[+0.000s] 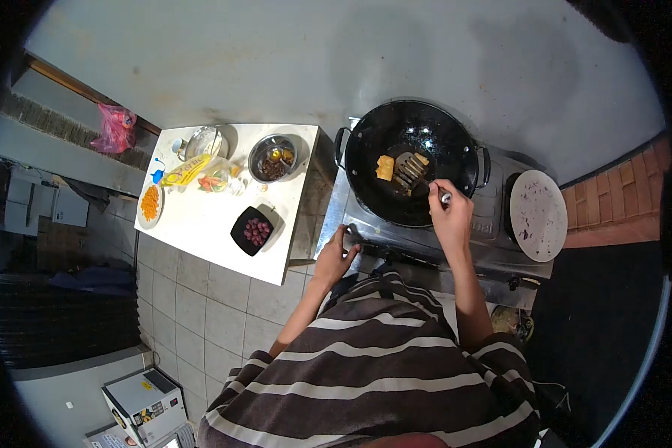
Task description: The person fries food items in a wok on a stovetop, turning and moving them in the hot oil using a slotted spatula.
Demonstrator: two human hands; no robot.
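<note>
A large black wok (448, 134) sits on the metal stove (336, 216). My right hand (451, 213) is closed on the handle of a slotted spatula (411, 171), whose head is inside the wok. Golden pieces of food (384, 168) lie beside the spatula's head, and a smaller bit shows behind its slots. At the stove's front left edge, my left hand (335, 257) touches a dark knob (352, 234) with thumb and fingers; how firmly it grips is unclear.
A white oval plate (539, 216) stands right of the wok. On the white table (201, 216) to the left are a metal bowl (255, 160), a black dish of dark red pieces (252, 231), a plate of orange shreds (150, 205) and a plastic bag (187, 172).
</note>
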